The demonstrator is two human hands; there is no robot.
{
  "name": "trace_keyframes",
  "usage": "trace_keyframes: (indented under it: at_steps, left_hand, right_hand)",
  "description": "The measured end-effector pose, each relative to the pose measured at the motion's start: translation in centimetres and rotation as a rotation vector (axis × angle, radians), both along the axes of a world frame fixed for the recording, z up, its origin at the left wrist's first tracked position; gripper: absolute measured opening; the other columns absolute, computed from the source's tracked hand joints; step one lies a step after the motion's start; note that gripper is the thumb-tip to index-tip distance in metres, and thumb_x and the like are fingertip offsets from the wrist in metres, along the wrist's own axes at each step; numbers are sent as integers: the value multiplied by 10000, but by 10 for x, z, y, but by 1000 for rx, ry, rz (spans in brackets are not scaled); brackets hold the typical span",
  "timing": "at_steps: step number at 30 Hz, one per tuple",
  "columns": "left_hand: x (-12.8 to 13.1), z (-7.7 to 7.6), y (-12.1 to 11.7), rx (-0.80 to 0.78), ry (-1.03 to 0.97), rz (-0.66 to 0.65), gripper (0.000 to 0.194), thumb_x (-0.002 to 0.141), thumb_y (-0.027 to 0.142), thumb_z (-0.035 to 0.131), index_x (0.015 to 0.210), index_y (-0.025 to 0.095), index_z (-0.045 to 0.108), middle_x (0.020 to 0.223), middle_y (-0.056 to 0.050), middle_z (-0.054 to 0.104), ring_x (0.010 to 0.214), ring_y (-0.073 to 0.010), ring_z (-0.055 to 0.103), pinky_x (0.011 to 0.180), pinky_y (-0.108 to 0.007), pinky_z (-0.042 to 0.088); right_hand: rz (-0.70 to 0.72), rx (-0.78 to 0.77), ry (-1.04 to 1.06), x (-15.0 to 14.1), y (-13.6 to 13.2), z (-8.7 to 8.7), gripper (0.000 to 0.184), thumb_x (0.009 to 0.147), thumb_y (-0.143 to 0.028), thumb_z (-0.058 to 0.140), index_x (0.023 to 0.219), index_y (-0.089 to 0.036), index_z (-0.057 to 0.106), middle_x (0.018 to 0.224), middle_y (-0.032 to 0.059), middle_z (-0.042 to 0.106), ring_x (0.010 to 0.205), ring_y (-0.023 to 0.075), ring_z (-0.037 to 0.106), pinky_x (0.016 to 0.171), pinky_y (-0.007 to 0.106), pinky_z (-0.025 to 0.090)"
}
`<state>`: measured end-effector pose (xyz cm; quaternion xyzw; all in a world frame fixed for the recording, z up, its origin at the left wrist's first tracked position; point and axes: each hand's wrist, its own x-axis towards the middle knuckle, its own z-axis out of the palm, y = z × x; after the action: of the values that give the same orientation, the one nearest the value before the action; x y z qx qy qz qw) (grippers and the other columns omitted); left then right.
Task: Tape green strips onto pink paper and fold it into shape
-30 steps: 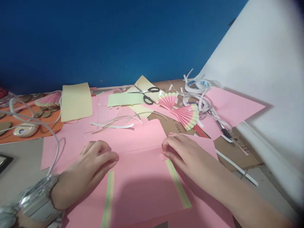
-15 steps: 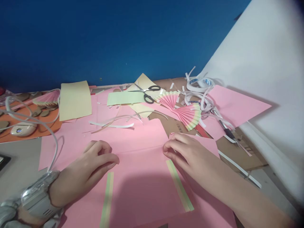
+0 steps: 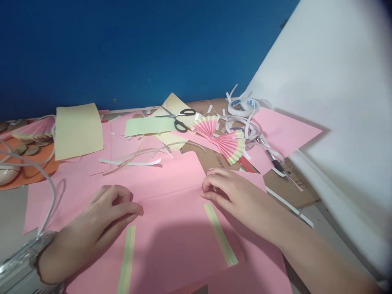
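Observation:
A pink paper sheet (image 3: 174,212) lies before me, a faint crease running across it between my hands. Strips of green and yellow line its sides: a left strip (image 3: 126,257) and a right strip (image 3: 221,234). My left hand (image 3: 110,212) is closed at the sheet's left edge near the crease, thumb and fingers together on the paper. At the other end of the crease, my right hand (image 3: 223,192) pinches the right edge with curled fingers. The fingertips partly hide the paper edges they grip. Underneath lies a larger pink paper (image 3: 82,175).
Scissors (image 3: 180,119) lie open on a green paper strip (image 3: 141,126). Beside them is a pleated pink paper fan (image 3: 231,145). White tape strips (image 3: 241,122) tangle near a pen (image 3: 277,163). A yellow sheet (image 3: 79,132), white cable (image 3: 50,183) and mouse (image 3: 7,173) are leftward.
The view has swung to the right, so everything appears farther left. Both hands keep nearly the same places on the pink sheet.

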<state>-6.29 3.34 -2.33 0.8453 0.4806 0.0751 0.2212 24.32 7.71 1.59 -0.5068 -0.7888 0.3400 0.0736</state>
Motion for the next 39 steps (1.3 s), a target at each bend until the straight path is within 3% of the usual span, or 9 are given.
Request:
trace_keyframes:
  at_steps: [20,26,32,35,39]
  left_hand:
    - [6,0,-7,28,32,5,172,869,255,465,1002,287,569,986,-27,479,963,-202,441,807,-324,420]
    - [7,0,-7,8,77,-48,361,876,199,432,1152,407,536,913,-17,471,886,-193,446,756,-316,425]
    - [8,0,-6,22,74,-51,397,868,194,431,1167,430,544,868,-22,492,853,-193,460,728,-311,434]
    - [8,0,-6,38,78,-72,430,856,177,426,1190,430,526,853,-26,498,831,-193,464,709,-313,441]
    - [5,-2,-5,69,65,-109,479,850,143,397,1225,424,498,814,-31,490,789,-186,465,673,-312,445]
  right_hand:
    - [73,64,-120,-5,-5,4,157,918,-208,429,773,-211,489,846,1,510,770,157,494,659,292,390]
    - [186,50,-12,-10,-15,0,153,904,-206,393,878,-284,522,787,-5,514,736,173,504,624,284,401]
    - [252,166,-103,-6,-12,-5,232,854,-101,383,707,-230,507,763,13,505,715,178,482,640,311,387]
    - [301,170,-110,-4,-7,-1,238,865,-89,382,726,-214,528,821,21,511,772,175,479,695,326,387]
    - [198,75,-66,-1,-2,1,188,885,-126,395,788,-208,534,848,10,531,848,162,500,739,321,392]
